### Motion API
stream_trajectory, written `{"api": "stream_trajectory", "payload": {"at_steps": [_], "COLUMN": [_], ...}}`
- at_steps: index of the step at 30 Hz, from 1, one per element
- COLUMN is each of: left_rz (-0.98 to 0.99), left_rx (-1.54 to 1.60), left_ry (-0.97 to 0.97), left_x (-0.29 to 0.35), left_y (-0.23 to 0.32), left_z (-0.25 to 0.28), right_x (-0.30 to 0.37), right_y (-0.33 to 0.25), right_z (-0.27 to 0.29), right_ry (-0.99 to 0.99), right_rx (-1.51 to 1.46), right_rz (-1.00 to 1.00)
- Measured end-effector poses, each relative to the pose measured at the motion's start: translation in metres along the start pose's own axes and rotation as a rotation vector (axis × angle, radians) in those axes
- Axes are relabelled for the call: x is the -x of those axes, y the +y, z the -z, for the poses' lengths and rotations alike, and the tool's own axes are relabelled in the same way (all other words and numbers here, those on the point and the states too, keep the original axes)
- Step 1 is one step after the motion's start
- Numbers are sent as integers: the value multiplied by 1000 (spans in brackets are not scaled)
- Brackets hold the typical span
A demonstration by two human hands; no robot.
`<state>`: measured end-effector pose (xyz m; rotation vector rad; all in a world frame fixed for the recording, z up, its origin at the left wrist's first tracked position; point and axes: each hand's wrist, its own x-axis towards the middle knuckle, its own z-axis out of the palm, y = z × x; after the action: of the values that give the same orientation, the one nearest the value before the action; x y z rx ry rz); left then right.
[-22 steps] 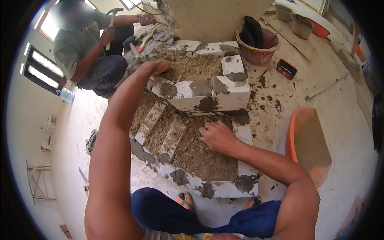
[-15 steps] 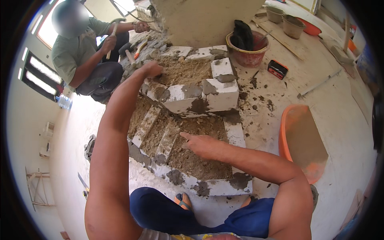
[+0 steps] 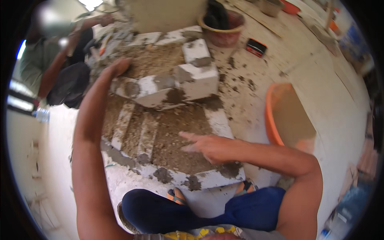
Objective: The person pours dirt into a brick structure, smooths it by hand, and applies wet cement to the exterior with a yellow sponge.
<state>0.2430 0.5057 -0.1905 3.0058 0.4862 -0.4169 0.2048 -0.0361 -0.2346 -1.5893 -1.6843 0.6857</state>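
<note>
My right hand (image 3: 210, 147) is over the loose soil fill (image 3: 176, 154) of the lower step, index finger stretched out and the other fingers partly spread, slightly blurred. It holds nothing. White blocks with grey mortar smears, such as the front block (image 3: 218, 180), border this fill, and two narrow block strips cross it on the left. My left hand (image 3: 120, 67) reaches to the left edge of the upper step, by its sandy fill (image 3: 158, 60). Its fingers are mostly hidden. A white corner block (image 3: 198, 82) stands at the upper step's right end.
Across at the far left a co-worker (image 3: 44, 64) crouches with a hammer (image 3: 74, 38). On the right sits an orange tub (image 3: 273, 116) of grey mix. Farther back are a red bucket (image 3: 224, 36) with a black item and a small orange-black box (image 3: 256, 48).
The whole view has shifted, so the steps appear farther left. My right hand has moved rightward over the lower fill, away from the block strip. My left hand stays by the upper step.
</note>
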Motion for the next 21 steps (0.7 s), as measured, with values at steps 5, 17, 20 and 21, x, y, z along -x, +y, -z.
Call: {"api": "stream_trajectory", "payload": {"at_steps": [5,17,20,21], "left_rz": [-68,-274,49,264], "left_rx": [48,-231,-143,-136], "left_ry": [80,638,312,51], "left_x": [-5,35,63,68], "left_y": [-59,-6,29,63], "left_z": [1,55,91,107], "right_x": [8,218,222,232], "right_y": [-21,49,24,7], "right_z": [52,73,94,112], "right_ry": [-87,-27,105,139], "right_rx": [237,432,397,393], "right_rz": [-238,-1378,-1363,-1365]}}
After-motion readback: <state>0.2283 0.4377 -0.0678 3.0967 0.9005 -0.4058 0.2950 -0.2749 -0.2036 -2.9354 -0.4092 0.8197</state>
